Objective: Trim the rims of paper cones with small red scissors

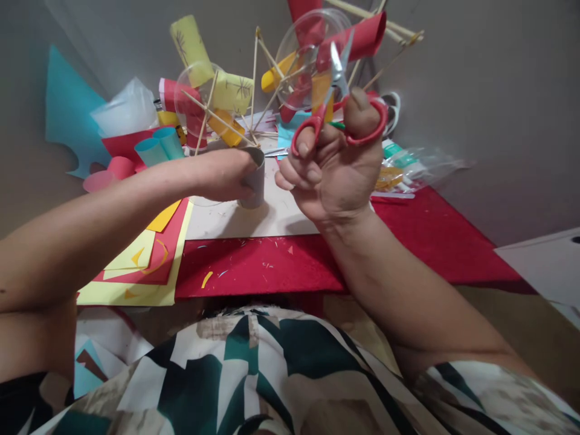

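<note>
My right hand (338, 157) is raised over the white board and holds red-handled scissors (312, 128), a finger and the thumb through the loops. The scissor blades point upward and stand slightly apart. My left hand (222, 174) grips a grey cardboard tube (257, 181) by its near side, fingers at the rim. The tube stands upright on the white board (290, 211). Just behind the tube lies another metal blade (276, 152), partly hidden. The fingertips inside or behind the tube cannot be seen.
Behind my hands stand stick-and-paper models, one with yellow rolls (231, 92), one with red rolls (357, 39). Left are blue paper (72, 109), blue rolls (158, 145) and layered coloured sheets (131, 254). A plastic bag (421, 166) lies right; paper scraps (207, 279) dot the red cloth (272, 266).
</note>
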`<state>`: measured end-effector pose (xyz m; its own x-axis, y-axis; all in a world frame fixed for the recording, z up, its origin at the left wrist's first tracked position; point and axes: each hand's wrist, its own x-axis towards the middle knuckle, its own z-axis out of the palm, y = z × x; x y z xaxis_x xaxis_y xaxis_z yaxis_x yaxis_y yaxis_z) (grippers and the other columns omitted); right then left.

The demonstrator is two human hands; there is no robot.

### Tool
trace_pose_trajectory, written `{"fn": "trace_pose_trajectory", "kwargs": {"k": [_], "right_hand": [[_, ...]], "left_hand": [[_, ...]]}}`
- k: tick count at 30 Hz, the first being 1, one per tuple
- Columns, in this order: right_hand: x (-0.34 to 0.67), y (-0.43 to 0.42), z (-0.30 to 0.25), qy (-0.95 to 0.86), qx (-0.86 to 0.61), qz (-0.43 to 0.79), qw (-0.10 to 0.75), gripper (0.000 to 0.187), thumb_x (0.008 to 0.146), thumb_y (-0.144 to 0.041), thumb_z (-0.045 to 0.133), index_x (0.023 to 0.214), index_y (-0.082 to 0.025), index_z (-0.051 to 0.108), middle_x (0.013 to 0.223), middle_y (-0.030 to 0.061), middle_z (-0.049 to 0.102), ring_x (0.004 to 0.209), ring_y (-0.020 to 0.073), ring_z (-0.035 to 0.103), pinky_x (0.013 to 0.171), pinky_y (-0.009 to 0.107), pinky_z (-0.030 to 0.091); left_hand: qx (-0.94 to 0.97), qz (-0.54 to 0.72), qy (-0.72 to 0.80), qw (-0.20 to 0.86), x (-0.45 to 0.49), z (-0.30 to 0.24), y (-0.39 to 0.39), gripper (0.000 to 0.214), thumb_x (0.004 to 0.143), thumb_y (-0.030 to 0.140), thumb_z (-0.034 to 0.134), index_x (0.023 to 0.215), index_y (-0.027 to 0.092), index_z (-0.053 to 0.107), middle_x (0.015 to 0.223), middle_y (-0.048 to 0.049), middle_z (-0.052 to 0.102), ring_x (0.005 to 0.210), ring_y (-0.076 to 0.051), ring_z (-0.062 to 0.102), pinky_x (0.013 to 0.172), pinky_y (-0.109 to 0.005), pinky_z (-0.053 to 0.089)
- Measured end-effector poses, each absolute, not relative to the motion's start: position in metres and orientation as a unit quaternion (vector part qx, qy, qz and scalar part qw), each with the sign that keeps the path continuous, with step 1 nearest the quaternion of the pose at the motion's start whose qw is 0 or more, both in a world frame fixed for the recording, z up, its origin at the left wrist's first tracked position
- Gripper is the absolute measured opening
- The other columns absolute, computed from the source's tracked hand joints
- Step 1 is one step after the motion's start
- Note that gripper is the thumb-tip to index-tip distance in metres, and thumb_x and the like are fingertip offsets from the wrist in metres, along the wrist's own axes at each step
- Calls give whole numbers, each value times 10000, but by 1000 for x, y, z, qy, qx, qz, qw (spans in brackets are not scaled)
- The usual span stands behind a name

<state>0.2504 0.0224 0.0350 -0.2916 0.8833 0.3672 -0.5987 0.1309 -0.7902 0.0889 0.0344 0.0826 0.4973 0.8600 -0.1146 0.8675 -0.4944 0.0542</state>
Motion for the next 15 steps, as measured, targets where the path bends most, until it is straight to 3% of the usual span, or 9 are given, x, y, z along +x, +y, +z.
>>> {"fn": "trace_pose_trajectory", "kwargs": {"k": [4,9,15], "right_hand": [[248,25,32,-456,-150,573,664,608,882,-727,391,554,-234,530,382,-67,257,337,90,263,398,261,309],[241,23,28,-458,-161,517,705,485,877,-622,463,595,-246,583,424,-57,353,362,91,333,422,256,354],[236,21,21,-463,-165,503,711,410,840,-587,549,648,-238,647,476,-45,482,437,89,454,474,241,405]], "left_hand": [[820,95,557,94,77,109,29,196,627,309,785,643,163,656,542,-8,564,606,-217,623,663,-376,504],[751,284,530,273,57,128,15,226,577,295,847,701,169,707,624,-32,631,751,-315,707,708,-497,566],[658,390,530,367,43,122,-5,232,646,312,797,810,167,723,773,-64,711,802,-305,732,691,-463,623]]}}
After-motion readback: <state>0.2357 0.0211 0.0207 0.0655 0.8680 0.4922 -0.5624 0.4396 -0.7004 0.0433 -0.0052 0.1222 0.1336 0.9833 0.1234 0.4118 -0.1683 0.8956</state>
